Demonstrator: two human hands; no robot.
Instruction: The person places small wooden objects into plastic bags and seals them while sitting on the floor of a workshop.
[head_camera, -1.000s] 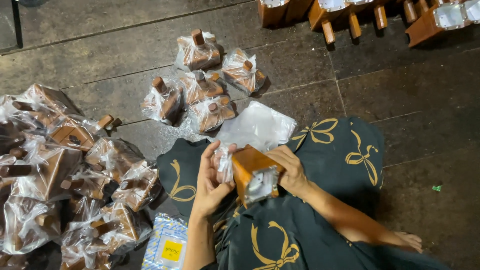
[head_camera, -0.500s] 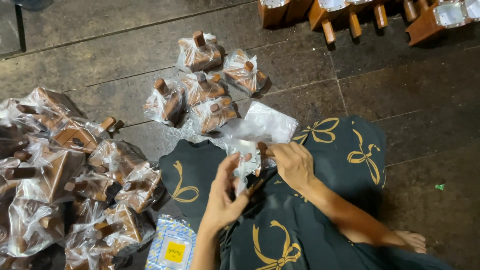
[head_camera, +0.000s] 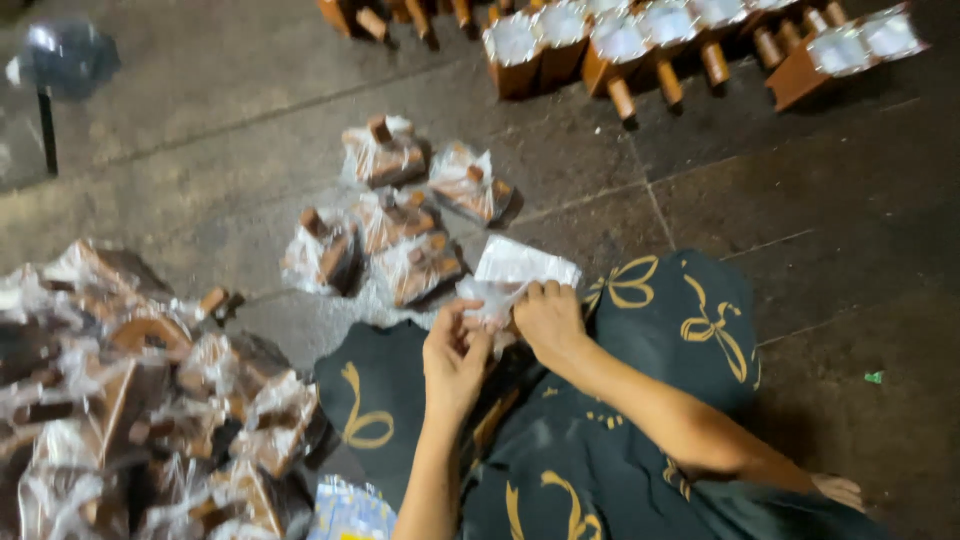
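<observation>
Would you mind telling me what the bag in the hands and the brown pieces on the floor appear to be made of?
The bag looks like thin clear plastic film: translucent, crinkled, glinting. The wrapped brown pieces appear to be wood with a smooth reddish-brown finish, judging by their blocky shapes and peg-like stubs, though blur leaves this uncertain. The floor seems dull grey stone slabs with visible seams.

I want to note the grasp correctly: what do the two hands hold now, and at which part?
Both the left hand and the right hand pinch a clear plastic bag at its near edge, above the lap. What is inside it cannot be told.
</observation>
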